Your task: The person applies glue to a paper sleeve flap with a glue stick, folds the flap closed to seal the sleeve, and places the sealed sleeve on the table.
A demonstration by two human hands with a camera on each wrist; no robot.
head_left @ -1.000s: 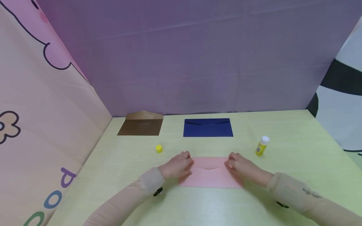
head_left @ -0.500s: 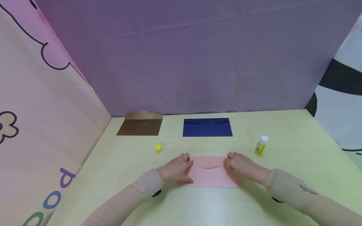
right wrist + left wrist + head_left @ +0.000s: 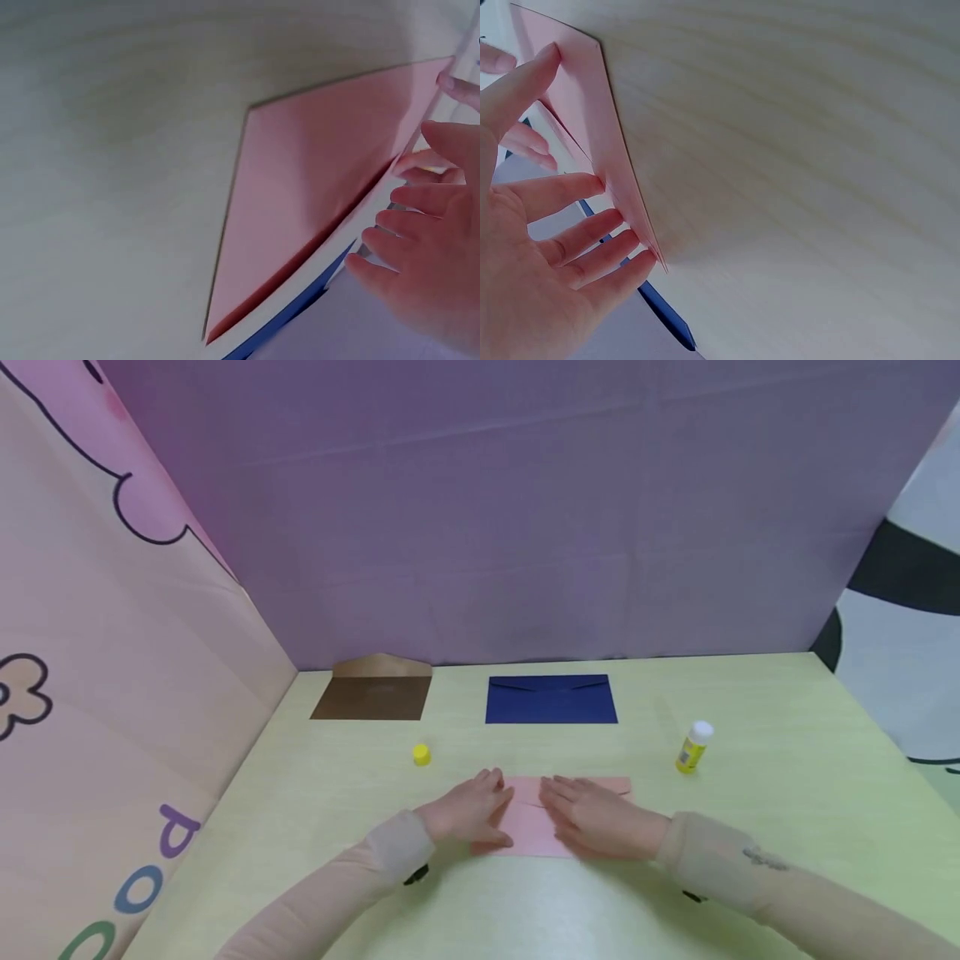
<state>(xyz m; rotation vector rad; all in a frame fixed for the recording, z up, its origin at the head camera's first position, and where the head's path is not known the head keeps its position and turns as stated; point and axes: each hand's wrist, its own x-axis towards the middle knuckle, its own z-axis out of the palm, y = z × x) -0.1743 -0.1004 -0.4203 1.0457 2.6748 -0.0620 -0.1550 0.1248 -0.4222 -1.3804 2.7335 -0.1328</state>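
A pink envelope (image 3: 534,837) lies on the table with its flap (image 3: 618,785) folded down. On its left end rests my left hand (image 3: 463,810), thumb apart from the fingers. In the left wrist view the fingertips (image 3: 634,240) of this hand touch the envelope by its edge. My right hand (image 3: 600,820) lies over the flap near the middle, its fingers extended and pointing left. The right wrist view shows the envelope (image 3: 300,172) with a dark red gap under the flap toward its right end. The right palm hides part of the envelope in the head view.
Behind lie a brown envelope (image 3: 371,697) with its flap raised and a dark blue envelope (image 3: 551,702) with its flap down. A yellow cap (image 3: 422,755) sits at left. A yellow glue bottle with white top (image 3: 693,747) stands at right. A purple wall (image 3: 525,527) borders the table.
My right hand has moved left from the envelope's right end to the middle of the flap, its fingers now laid flatter. My left thumb has spread away from the fingers; that hand otherwise stays in place.
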